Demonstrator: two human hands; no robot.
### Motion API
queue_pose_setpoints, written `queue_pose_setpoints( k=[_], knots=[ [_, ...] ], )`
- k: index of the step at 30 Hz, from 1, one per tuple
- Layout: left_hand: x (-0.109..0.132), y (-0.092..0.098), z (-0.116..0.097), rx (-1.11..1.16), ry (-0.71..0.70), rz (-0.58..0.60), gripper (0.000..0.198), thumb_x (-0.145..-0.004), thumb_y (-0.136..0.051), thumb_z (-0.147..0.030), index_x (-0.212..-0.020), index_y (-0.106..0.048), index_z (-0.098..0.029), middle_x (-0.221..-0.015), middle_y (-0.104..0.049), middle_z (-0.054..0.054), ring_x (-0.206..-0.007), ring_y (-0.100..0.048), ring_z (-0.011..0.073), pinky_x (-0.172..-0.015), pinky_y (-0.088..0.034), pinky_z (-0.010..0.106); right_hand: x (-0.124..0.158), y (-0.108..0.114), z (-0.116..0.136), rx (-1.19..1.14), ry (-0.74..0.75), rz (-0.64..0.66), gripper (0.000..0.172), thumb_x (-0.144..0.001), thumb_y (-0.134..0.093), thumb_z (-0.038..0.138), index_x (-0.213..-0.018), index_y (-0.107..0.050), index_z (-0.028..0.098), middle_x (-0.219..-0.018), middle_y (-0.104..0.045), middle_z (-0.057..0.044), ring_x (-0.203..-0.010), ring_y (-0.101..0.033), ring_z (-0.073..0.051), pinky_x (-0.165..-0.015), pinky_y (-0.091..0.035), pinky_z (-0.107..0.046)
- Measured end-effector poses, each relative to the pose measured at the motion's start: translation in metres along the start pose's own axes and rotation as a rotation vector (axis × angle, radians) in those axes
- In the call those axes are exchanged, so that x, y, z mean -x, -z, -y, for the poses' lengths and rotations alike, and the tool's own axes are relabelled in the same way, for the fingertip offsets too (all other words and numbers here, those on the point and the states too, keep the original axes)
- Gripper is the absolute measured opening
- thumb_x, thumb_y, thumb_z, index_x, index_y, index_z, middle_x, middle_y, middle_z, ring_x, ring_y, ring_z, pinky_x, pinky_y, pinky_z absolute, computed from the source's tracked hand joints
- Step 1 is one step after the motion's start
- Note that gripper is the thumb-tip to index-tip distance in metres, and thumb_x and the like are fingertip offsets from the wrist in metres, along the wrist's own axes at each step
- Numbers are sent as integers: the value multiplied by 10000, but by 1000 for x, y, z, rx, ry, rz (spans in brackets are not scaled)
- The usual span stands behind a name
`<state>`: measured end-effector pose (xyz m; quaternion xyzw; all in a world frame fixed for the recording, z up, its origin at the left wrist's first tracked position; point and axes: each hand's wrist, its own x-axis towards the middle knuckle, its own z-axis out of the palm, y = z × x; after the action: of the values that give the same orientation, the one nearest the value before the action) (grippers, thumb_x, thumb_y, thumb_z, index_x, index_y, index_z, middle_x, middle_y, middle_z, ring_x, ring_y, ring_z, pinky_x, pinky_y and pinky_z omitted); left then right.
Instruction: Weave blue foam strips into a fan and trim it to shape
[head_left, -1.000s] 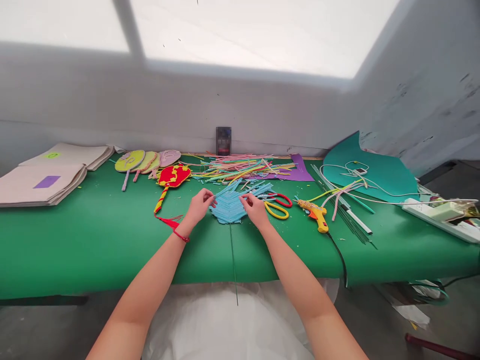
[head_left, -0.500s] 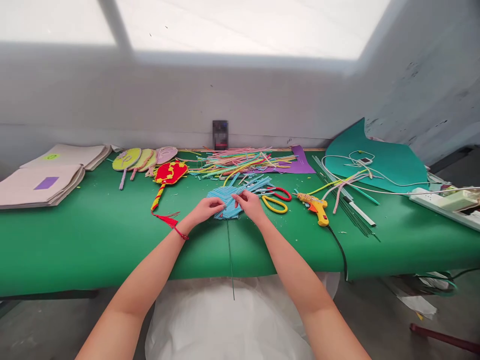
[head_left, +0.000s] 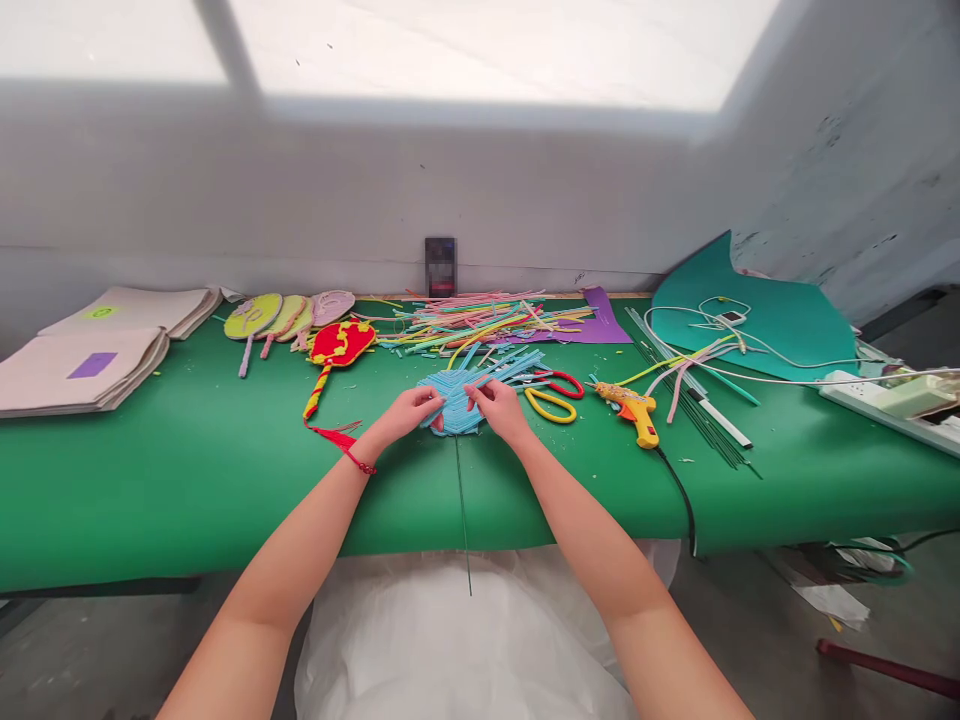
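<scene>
In front of me lies a light-blue fan shape (head_left: 459, 412) made of pipe cleaners laid side by side in a slanting pattern, with loose blue ends at its upper right. A thin dark green wire (head_left: 463, 510) sticks out of its lower edge toward me and past the table edge. My left hand (head_left: 411, 412), closed, grips the fan's left side between thumb and fingers. On the right part, my right hand (head_left: 501, 410) pinches the blue pipe cleaners; its fingertips partly hide the surface. Scissors (head_left: 551, 408) with red and yellow handles lie just right, their blades covered.
A yellow glue gun (head_left: 636, 412) with a black cord lies at right, near green wires (head_left: 709, 430). Behind are a heap of coloured pipe cleaners (head_left: 487, 325) and a phone (head_left: 440, 267). A red fan (head_left: 341, 343), pastel fans (head_left: 255, 315) and paper pads (head_left: 82, 370) sit left.
My left hand has shifted slightly left on the fan, uncovering more of its middle. My right hand stays in nearly the same place, still pinching.
</scene>
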<state>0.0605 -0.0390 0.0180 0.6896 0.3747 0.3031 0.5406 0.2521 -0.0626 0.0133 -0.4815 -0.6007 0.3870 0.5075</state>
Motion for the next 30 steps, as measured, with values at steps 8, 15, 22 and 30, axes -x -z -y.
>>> queue_pose_setpoints(
  k=[8, 15, 22, 30],
  knots=[
    [11, -3, -11, -76, 59, 126, 409, -830, -528, -541, -628, -535, -186, -477, -589, 5, -411, -522, 122, -446, -369, 240, 2, -1, 5, -115, -29, 173, 419, -744, -607, 611, -681, -553, 201, -573, -604, 8, -459, -423, -102, -482, -372, -258],
    [-4, -1, -5, -43, -71, -418, 405, -822, -522, -463, -516, -491, -200, -385, -484, -21, -395, -481, 114, -510, -414, 259, -3, -3, -2, -61, -7, -81, 419, -772, -592, 595, -637, -546, 201, -554, -597, -6, -525, -490, -128, -560, -400, -271],
    [-8, -14, -6, 3, -91, -583, 382, -833, -505, -395, -502, -474, -207, -357, -422, -37, -413, -504, 122, -524, -424, 257, -2, -8, 1, 41, -3, -199, 434, -803, -543, 606, -634, -559, 208, -581, -613, -18, -567, -541, -148, -613, -428, -286],
    [-9, -16, -10, -5, -98, -637, 393, -842, -489, -412, -506, -451, -212, -372, -410, -38, -426, -508, 123, -515, -417, 249, -3, -9, 5, 59, 9, -223, 456, -811, -504, 633, -611, -508, 222, -576, -591, -17, -654, -595, -172, -645, -437, -288]
  ],
)
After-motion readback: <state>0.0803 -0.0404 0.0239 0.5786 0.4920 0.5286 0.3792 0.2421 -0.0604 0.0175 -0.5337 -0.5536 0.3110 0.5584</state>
